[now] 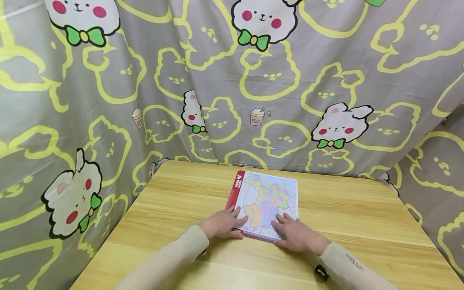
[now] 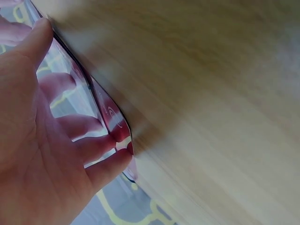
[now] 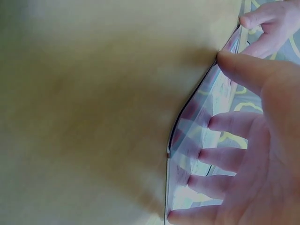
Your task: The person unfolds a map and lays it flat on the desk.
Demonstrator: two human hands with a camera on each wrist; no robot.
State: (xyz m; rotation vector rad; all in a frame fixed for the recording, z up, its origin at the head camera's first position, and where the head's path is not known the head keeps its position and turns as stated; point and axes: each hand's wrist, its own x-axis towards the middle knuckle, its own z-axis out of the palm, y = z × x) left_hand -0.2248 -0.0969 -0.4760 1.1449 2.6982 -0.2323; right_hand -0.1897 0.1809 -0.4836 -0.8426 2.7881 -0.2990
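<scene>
A flat, glossy map board (image 1: 270,201) with a multicoloured map and a red strip down its left side lies on the wooden table. At its lower left corner my left hand (image 1: 224,223) rests, fingers spread over the red strip and map, thumb at the near edge. My right hand (image 1: 299,233) touches the lower right corner with its fingers spread. In the left wrist view, the left fingertips (image 2: 123,157) meet the board's red edge. Extended right fingers (image 3: 220,159) lie against the glossy surface in the right wrist view, thumb at the near edge.
The wooden table (image 1: 174,185) extends around the board on all sides. A grey curtain (image 1: 217,72) with yellow outlines and white cartoon animals hangs behind the table and along both sides. A small black item (image 1: 321,273) sits beneath the right sleeve.
</scene>
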